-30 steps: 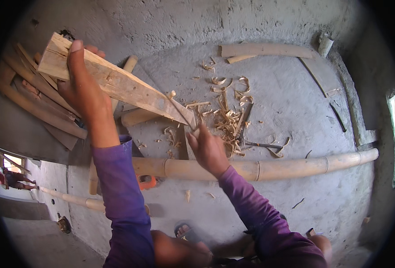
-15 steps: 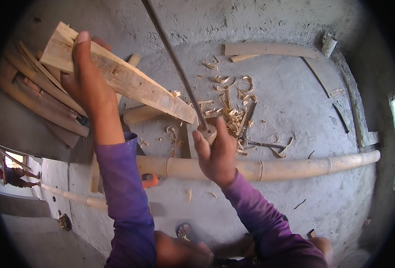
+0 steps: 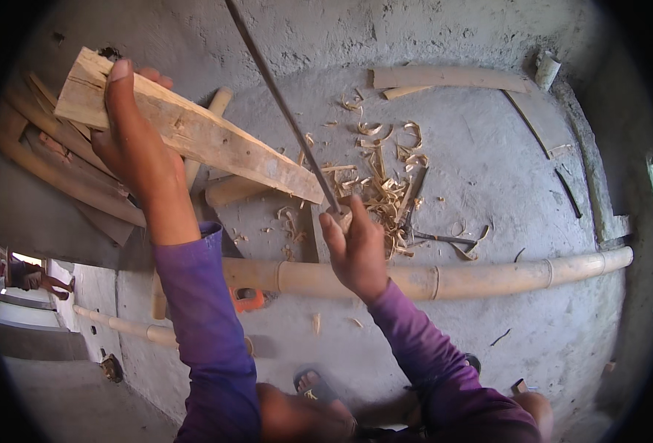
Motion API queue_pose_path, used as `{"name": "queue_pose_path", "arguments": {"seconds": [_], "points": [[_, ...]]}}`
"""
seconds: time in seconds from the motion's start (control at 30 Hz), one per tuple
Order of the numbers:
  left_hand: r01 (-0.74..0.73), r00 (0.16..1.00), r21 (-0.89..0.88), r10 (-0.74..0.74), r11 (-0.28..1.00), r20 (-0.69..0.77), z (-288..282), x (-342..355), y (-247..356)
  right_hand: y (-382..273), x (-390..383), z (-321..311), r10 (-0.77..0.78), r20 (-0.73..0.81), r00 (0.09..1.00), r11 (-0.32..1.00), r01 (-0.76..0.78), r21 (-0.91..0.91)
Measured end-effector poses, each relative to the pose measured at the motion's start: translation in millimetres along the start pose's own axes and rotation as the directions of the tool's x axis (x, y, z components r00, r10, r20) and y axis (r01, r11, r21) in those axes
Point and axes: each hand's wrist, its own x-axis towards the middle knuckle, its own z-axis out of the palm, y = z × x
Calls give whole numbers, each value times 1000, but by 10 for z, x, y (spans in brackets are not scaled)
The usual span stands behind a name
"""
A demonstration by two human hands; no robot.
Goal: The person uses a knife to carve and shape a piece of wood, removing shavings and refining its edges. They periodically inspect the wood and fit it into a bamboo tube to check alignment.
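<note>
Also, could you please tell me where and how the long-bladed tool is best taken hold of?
Probably by its short, light-coloured handle, coming from the person's own side: it forms the near, lower end, where the right hand grips it, while the long, thin blade slants up and away to the left, leaving the handle the thicker, safer hold.

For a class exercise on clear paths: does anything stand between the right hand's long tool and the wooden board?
Nothing visible stands between the long tool and the wooden board; whether they touch is unclear.
</note>
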Motion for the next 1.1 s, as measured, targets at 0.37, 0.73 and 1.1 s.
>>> {"name": "queue_pose_path", "arguments": {"seconds": [0.37,0.73,1.1], "points": [[-13,1000,-16,12,1000,-14,-14,17,2,-50,8,-55,70,14,997,989,-67,-135],[-21,1000,13,21,1000,-8,44,16,-26,224,-15,-87,52,46,998,974,-41,-225],[-20,999,-2,20,1000,-47,45,54,-17,-4,16,-99,166,106,980,958,-136,-251]]}}
